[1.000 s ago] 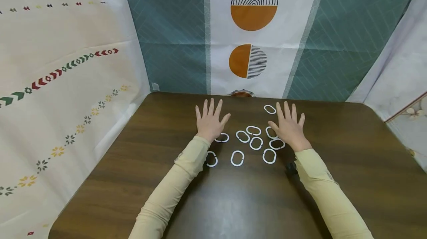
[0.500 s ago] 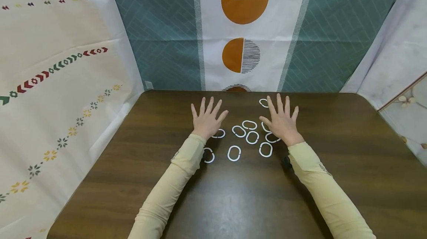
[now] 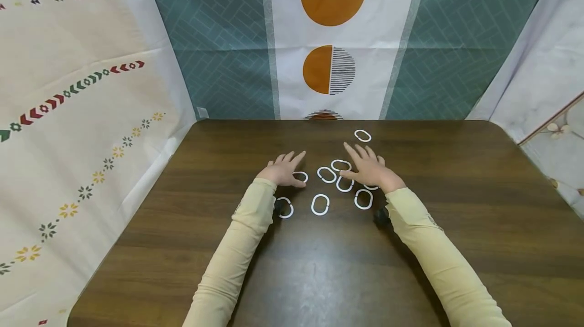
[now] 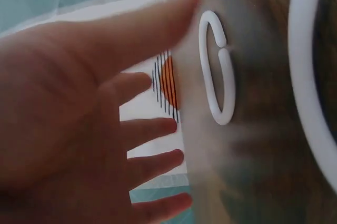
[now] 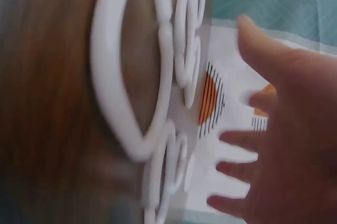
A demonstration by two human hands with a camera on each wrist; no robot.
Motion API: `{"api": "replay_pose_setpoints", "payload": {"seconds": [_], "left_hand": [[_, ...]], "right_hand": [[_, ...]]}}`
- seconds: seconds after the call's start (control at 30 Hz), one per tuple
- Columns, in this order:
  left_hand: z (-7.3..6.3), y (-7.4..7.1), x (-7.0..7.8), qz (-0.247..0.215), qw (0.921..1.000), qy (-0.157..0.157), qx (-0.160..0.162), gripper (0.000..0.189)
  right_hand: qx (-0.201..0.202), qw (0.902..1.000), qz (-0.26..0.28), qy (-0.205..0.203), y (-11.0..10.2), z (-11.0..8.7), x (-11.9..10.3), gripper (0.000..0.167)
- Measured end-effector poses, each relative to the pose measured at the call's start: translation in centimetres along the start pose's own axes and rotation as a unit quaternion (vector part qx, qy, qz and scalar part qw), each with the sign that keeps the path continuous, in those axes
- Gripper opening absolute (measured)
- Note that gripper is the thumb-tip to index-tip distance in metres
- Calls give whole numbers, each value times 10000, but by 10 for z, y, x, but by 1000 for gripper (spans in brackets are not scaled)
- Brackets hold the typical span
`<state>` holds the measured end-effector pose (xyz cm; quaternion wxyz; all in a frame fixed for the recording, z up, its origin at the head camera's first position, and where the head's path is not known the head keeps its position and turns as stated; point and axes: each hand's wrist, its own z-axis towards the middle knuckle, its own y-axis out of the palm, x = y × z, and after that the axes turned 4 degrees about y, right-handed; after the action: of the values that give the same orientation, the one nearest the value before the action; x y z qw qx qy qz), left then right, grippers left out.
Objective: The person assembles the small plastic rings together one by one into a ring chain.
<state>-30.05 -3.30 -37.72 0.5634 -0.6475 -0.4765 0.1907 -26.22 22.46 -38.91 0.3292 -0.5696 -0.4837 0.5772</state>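
Observation:
White oval plastic links, each with a small gap in its side, lie flat on the brown table. My left hand (image 3: 280,171) is over the left part of the group, fingers spread and holding nothing. It partly covers one link (image 3: 302,176), and another link (image 3: 286,208) shows beside that wrist. My right hand (image 3: 368,169), also bare, hovers with fingers extended above the right-hand cluster and hides part of it. In the left wrist view a link (image 4: 204,71) lies past the thumb. A large near link (image 5: 102,60) fills much of the right wrist view.
A lone link (image 3: 320,205) lies nearer me between the forearms, and another link (image 3: 362,136) sits by the far edge of the table (image 3: 182,246). Patterned cloths (image 3: 219,63) hang behind the table and along both sides.
Both hands have turned from palms down with fingers pointing away to tilted, palms angled inward. The right hand has shifted left over the cluster, uncovering the far link. The head view has shifted slightly.

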Motion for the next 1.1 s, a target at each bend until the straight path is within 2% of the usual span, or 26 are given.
{"api": "replay_pose_setpoints", "payload": {"seconds": [0.07, 0.17, 0.3, 0.4, 0.47, 0.53, 0.67, 0.77, 0.87, 0.93, 1.0, 1.03, 1.1], "left_hand": [[0, 0, -1, -22, 10000, 10, 33, 83], [2, 1, -3, -5, 9997, 42, 220, 67], [7, 5, -5, -103, 9982, 4, 589, 43], [11, 7, -7, -212, 9972, -58, 713, 32], [14, 8, -8, -267, 9972, -30, 698, 31], [16, 8, -8, -352, 9973, 76, 646, 32], [22, 7, -8, -644, 9957, 427, 502, 36], [24, 7, -6, -1039, 9918, 628, 403, 35], [26, 6, -4, -1537, 9840, 825, 362, 34], [27, 2, -3, -1887, 9758, 1025, 422, 34], [28, -2, -3, -2228, 9652, 1239, 585, 32], [28, -5, -2, -2452, 9577, 1339, 692, 30], [28, -12, 0, -3045, 9363, 1480, 933, 27]], "right_hand": [[-304, 9994, -108, -138, 2, 3, -3, 78], [-453, 9986, -248, -121, 5, 7, -7, 72], [-284, 9991, -289, 116, 9, 15, -11, 56], [-126, 9996, -195, 166, 10, 21, -10, 36], [-64, 9999, -117, 106, 10, 24, -10, 27], [-101, 9999, -56, 52, 8, 27, -9, 24], [-222, 9997, 27, -19, 3, 33, -8, 30], [-214, 9997, 78, -60, 2, 35, -8, 32], [-175, 9996, 163, -174, 3, 33, -8, 21], [-116, 9990, 384, -215, 0, 30, -7, 12], [7, 9971, 710, -290, -5, 27, -7, 10], [108, 9950, 950, -291, -8, 24, -8, 11], [327, 9879, 1496, -240, -16, 20, -10, 14]]}}
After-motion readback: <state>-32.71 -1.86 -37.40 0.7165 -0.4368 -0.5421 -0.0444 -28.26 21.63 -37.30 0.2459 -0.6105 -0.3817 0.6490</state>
